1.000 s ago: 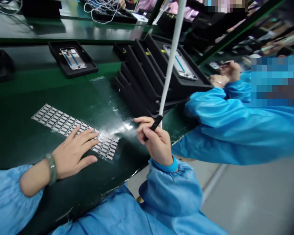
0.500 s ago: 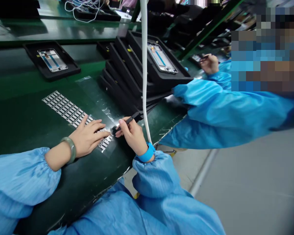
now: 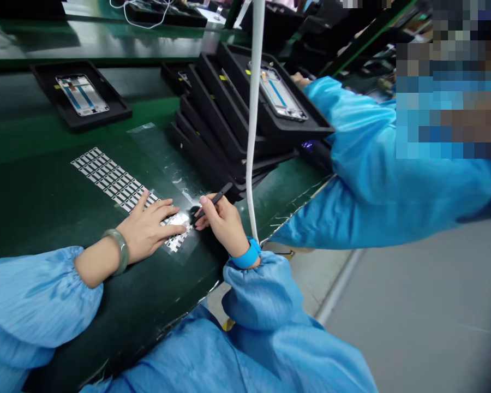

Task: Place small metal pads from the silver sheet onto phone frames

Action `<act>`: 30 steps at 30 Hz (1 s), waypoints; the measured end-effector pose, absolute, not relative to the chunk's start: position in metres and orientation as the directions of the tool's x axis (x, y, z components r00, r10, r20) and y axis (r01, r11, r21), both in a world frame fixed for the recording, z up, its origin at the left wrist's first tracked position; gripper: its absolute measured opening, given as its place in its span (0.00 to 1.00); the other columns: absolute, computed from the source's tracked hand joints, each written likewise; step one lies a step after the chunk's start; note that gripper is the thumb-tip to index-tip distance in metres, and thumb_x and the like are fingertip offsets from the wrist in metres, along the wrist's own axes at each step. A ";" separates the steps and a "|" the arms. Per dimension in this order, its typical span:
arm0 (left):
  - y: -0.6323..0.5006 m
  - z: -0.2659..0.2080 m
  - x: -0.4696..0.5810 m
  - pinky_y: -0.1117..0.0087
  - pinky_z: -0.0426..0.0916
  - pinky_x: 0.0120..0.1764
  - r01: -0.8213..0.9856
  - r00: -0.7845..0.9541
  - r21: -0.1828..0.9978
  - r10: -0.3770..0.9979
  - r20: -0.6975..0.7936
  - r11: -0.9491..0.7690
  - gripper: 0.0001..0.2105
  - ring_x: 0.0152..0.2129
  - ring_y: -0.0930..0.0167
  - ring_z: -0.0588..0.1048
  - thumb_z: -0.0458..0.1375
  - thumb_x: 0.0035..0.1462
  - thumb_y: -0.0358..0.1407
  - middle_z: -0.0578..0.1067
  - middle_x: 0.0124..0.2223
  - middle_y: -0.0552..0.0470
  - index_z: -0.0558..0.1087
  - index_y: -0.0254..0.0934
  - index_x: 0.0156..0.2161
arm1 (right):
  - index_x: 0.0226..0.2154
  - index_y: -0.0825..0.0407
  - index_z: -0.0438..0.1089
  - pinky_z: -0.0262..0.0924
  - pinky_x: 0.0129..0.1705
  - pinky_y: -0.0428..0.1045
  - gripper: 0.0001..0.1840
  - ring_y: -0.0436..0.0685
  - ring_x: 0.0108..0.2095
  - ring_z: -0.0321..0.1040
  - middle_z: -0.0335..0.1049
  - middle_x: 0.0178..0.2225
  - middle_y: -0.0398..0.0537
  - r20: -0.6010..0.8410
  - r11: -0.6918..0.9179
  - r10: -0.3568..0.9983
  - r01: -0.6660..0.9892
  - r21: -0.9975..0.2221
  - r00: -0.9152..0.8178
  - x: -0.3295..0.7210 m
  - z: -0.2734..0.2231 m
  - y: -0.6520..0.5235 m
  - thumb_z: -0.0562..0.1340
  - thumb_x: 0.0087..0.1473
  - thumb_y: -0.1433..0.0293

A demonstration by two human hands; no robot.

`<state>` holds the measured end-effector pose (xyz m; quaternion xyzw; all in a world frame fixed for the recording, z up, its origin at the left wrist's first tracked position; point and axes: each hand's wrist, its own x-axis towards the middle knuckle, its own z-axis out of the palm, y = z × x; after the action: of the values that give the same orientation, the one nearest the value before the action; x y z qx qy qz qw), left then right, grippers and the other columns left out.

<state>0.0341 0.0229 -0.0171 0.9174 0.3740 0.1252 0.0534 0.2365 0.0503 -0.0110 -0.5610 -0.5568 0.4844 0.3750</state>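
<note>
My left hand (image 3: pixel 150 229) lies flat with fingers spread over a sheet of small die-cut stickers (image 3: pixel 108 174), pressing near its right end. Between the thumb and fingers of my right hand (image 3: pixel 223 221) is a pair of black tweezers (image 3: pixel 219 197), tips pointing down at the sheet's right end, close to my left fingertips. Whether the tips pinch a sticker is too small to tell. Clear film (image 3: pixel 147 129) lies on the green table (image 3: pixel 36 207) under and beyond the sheet.
A tilted stack of black trays (image 3: pixel 213 109) stands behind my right hand, a phone frame (image 3: pixel 282 93) in its top one. Another black tray (image 3: pixel 118 109) holds a phone frame (image 3: pixel 83 95) at back left. A white cable (image 3: pixel 253 109) hangs in front. At right reaches a co-worker's sleeve (image 3: pixel 364 180).
My view has shifted slightly. My left fingers have shifted a little at the sheet's right end, while my right hand keeps the tweezers. The co-worker's arm has moved in behind the tray stack.
</note>
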 end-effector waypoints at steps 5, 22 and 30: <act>0.023 -0.016 0.034 0.37 0.46 0.55 0.671 0.695 0.189 0.697 0.179 -0.717 0.17 0.56 0.58 0.61 0.49 0.59 0.30 0.68 0.54 0.45 0.70 0.51 0.49 | 0.34 0.52 0.61 0.65 0.18 0.42 0.19 0.49 0.17 0.69 0.68 0.22 0.40 -0.131 -0.092 0.984 0.287 -0.953 -0.119 0.237 -0.013 0.053 0.57 0.53 0.52; 0.023 -0.015 0.035 0.37 0.45 0.55 0.662 0.693 0.238 0.701 0.169 -0.711 0.16 0.57 0.56 0.61 0.51 0.58 0.30 0.68 0.55 0.45 0.71 0.50 0.49 | 0.34 0.52 0.62 0.65 0.16 0.43 0.17 0.49 0.15 0.67 0.68 0.20 0.39 -0.185 -0.145 0.977 0.300 -0.943 -0.108 0.236 -0.013 0.055 0.58 0.53 0.55; 0.034 -0.014 0.036 0.37 0.40 0.56 0.573 0.778 0.233 0.611 0.146 -0.786 0.19 0.58 0.59 0.60 0.49 0.57 0.25 0.67 0.57 0.47 0.70 0.50 0.49 | 0.33 0.55 0.64 0.65 0.15 0.42 0.12 0.48 0.14 0.67 0.69 0.19 0.40 -0.292 -0.283 0.943 0.073 -0.956 -0.160 0.228 0.010 0.063 0.62 0.50 0.63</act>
<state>0.0358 0.0340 -0.0136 0.9388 0.3152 0.1072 0.0883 0.2276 0.0632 0.0103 -0.5355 -0.4745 0.5958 0.3649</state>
